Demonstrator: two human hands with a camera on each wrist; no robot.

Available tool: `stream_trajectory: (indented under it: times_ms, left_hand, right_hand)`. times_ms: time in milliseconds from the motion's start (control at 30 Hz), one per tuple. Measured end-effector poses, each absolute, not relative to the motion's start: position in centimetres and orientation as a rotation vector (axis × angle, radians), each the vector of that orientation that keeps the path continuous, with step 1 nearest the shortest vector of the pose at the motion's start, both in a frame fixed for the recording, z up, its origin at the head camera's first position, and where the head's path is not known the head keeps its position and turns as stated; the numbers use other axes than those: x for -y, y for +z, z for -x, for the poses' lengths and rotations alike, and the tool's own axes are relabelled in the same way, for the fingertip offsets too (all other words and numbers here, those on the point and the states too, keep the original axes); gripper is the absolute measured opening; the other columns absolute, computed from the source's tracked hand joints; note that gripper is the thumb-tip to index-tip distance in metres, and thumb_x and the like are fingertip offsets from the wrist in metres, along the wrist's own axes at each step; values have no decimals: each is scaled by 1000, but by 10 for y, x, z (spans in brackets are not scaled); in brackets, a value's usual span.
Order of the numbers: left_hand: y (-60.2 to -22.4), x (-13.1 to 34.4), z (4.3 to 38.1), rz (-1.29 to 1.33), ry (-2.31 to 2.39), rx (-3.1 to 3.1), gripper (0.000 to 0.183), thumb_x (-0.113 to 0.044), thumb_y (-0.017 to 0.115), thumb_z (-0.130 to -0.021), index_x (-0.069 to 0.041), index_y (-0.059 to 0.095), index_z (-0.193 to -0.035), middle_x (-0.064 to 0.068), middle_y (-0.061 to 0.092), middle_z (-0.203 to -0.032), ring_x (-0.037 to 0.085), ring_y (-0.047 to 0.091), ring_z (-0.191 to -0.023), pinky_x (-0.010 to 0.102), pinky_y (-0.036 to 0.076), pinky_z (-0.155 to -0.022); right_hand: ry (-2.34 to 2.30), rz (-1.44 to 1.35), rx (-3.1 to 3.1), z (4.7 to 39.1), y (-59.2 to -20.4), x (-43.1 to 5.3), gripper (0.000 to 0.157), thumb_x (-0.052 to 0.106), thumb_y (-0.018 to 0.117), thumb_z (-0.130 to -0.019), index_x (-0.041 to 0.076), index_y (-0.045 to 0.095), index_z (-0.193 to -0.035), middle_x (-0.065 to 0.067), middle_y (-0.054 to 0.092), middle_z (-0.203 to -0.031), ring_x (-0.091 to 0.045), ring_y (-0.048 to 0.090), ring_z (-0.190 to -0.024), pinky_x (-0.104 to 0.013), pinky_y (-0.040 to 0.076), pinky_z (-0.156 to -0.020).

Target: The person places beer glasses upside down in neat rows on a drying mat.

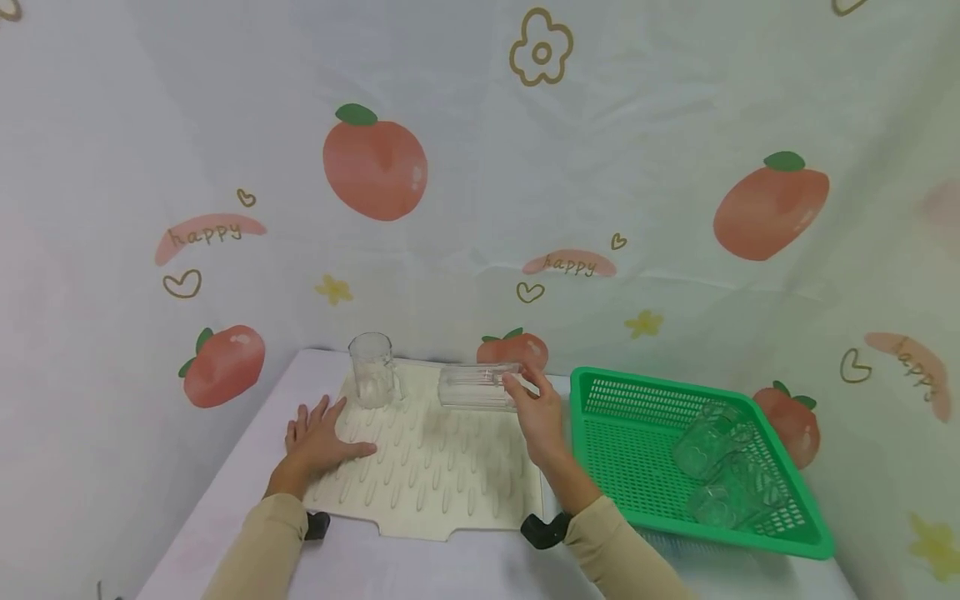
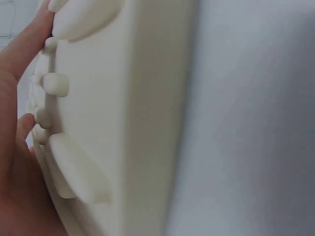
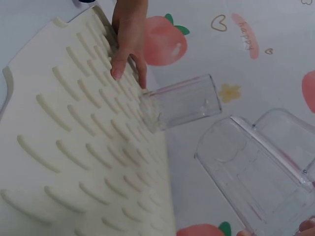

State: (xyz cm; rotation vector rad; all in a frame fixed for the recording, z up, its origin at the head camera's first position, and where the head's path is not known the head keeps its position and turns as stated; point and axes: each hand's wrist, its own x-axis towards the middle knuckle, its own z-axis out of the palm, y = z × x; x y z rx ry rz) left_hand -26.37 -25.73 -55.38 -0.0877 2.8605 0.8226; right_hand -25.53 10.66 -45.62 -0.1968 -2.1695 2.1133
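Note:
My right hand (image 1: 542, 414) grips a clear mug (image 1: 472, 387) that lies on its side in the air above the back of a cream ridged drying mat (image 1: 431, 508). In the right wrist view this held mug (image 3: 256, 172) shows its handle, with fingertips at the lower right corner. My left hand (image 1: 318, 443) rests spread on the mat's left edge, thumb over the ridges. Just behind it a second clear mug (image 1: 372, 375) stands upright at the mat's back left. The left wrist view shows the left fingers (image 2: 29, 46) against the mat's raised ridges.
To the right stands a green plastic basket (image 1: 705, 542) with two clear mugs inside, one farther back (image 1: 705, 442) and one nearer (image 1: 723, 500). A printed cloth (image 1: 465, 208) hangs behind the white table (image 1: 420, 575).

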Motion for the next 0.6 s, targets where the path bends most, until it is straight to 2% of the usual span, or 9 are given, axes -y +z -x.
stream_trajectory:
  times_ms: [233, 367, 467, 600]
  left_hand:
    - [-545, 257, 262, 64, 833, -2837, 129, -73, 79, -67, -7, 21, -162, 30, 4, -168, 61, -12, -151, 77, -7, -116]
    - [-541, 257, 263, 68, 818, -2858, 122, -73, 75, -72, -8, 23, -161, 31, 10, -167, 62, -5, -151, 78, -2, -117]
    - [-535, 259, 265, 97, 809, -2865, 116, -70, 72, -78, -6, 22, -161, 31, 16, -165, 63, 5, -149, 79, 8, -116]
    - [-520, 264, 267, 98, 834, -2869, 117, -66, 73, -81, -3, 17, -162, 35, 22, -161, 65, 20, -143, 82, 25, -107]
  right_hand:
    - [2139, 239, 2106, 260, -462, -98, 59, 27, 65, -101, 14, 45, -155, -22, 43, -156, -45, 51, -139, -58, 42, -116]
    - [2165, 267, 2085, 263, -465, -94, 59, 27, 65, -101, 15, 45, -155, -21, 42, -156, -44, 51, -139, -57, 42, -116]
    - [2171, 292, 2084, 266, -467, -91, 59, 29, 65, -101, 15, 45, -155, -21, 42, -156, -44, 51, -139, -56, 42, -116]
    - [2172, 315, 2086, 268, -472, -89, 60, 30, 65, -101, 15, 44, -155, -20, 42, -157, -43, 51, -139, -55, 43, -116]
